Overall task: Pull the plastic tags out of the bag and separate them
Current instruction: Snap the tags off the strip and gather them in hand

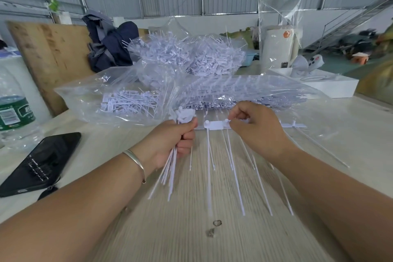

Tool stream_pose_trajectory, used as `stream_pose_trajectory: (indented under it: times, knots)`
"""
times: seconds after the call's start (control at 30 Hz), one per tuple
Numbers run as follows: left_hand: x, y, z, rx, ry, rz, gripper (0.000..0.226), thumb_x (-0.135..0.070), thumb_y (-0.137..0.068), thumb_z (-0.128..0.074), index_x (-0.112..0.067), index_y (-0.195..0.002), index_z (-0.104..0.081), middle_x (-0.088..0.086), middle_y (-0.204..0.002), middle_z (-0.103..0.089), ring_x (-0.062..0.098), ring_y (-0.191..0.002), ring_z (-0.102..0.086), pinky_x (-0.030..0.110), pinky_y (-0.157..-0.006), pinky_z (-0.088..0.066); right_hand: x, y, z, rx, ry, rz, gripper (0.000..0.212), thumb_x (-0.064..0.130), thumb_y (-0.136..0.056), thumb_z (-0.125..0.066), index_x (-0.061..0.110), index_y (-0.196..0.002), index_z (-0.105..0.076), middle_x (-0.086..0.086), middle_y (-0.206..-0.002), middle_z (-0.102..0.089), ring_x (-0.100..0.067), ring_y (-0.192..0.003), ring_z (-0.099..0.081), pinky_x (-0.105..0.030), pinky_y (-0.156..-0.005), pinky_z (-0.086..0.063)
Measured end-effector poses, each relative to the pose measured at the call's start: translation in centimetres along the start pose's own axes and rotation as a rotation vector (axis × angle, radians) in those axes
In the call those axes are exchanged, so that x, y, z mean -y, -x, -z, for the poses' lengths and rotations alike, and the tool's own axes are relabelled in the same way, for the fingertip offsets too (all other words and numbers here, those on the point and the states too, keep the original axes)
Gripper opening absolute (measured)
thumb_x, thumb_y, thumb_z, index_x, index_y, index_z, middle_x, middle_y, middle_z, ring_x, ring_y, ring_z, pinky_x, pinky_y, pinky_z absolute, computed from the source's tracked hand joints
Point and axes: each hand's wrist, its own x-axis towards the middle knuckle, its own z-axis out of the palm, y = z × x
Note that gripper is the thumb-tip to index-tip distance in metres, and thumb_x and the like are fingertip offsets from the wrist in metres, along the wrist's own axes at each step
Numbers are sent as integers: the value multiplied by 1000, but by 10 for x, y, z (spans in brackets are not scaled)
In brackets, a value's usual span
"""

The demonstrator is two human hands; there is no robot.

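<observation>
Plastic tags (212, 125): strip w/ thin tails, mid-table, near front bags (131, 100). Light, bendy, likely snap-off. Your left hand (172, 140) clenches loose bundle (168, 176); right hand (253, 127) pinches strip. Grip at heads, not tails.

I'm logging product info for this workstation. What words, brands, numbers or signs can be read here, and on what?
Nothing here reads clearly.
Water bottle, green label: white characters and a small printed panel, too blurred to read.
White cylinder appliance: round orange mark, no legible text.
Black phone: screen dark, no text.
Plastic tags and clear bags: no print visible.
</observation>
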Motion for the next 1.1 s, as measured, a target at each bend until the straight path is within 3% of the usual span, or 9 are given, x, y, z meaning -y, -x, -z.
stream_pose_trajectory:
  times: [0.17,0.37,0.47,0.6,0.73,0.83,0.93,1.03,1.1]
  knots:
    - [0,-1,-1,-16,-48,3,30,-42,-88,-61,-13,-82,-58,-6,-53,-25,4,-36,-20,15,-31,-17,0,-1,-1,12,9,2,5,12,-81,-63,15,-78,-66,10,-67,-55,-5,-63,-48,-24,-63,-36]
    - [2,-1,0,-21,-190,-50,46,-50,-46,-86,-21,-76,-67,-7,-56,-29,6,-41,-20,18,-39,-11,0,0,0,29,9,32,2,15,-81,-68,15,-80,-66,7,-70,-55,-6,-66,-48,-25,-64,-38]
    - [4,-2,1,-48,-235,-75,55,-50,-39,-87,-21,-80,-65,-6,-57,-24,8,-42,-18,17,-38,-12,1,1,-1,33,-19,63,4,16,-81,-71,14,-80,-67,9,-68,-52,-2,-63,-46,-21,-63,-36]
    - [5,-4,2,-49,-266,-78,59,-52,-39,-87,-20,-83,-63,-6,-56,-23,9,-41,-18,16,-37,-14,4,3,-1,31,-23,89,5,18,-81,-71,16,-82,-67,9,-72,-56,0,-68,-50,-20,-69,-37]
    - [6,-6,4,-89,-279,-106,35,-41,-57,-87,-20,-73,-66,-6,-54,-26,9,-40,-20,16,-36,-16,3,2,0,-70,284,181,8,28,-81,-71,22,-83,-65,16,-69,-53,-6,-72,-54,-36,-93,-32]
    - [6,-7,7,-132,-281,-111,20,-30,-73,-82,-17,-73,-67,-6,-53,-27,9,-39,-21,16,-35,-17,2,-1,4,-84,393,123,19,45,-80,-68,28,-82,-59,15,-62,-43,-9,-71,-53,-35,-93,-25]
    - [5,-7,7,-141,-245,-113,22,-25,-78,-79,-11,-90,-68,-8,-50,-29,9,-38,-21,16,-36,-18,1,-3,4,-78,315,45,28,55,-76,-67,29,-77,-58,15,-62,-44,-5,-68,-50,-37,-94,-26]
    - [3,-6,7,-124,-216,-113,21,-28,-78,-79,-11,-87,-71,-10,-50,-30,8,-39,-22,16,-35,-18,0,-4,3,-40,176,-13,31,57,-74,-67,28,-71,-58,15,-63,-45,-5,-70,-48,-41,-95,-34]
    - [2,-4,7,-83,-177,-105,20,-29,-73,-81,-14,-82,-70,-9,-52,-28,7,-39,-20,16,-34,-18,0,-5,2,-4,85,-35,34,57,-73,-69,24,-70,-59,13,-62,-45,-7,-68,-47,-37,-87,-39]
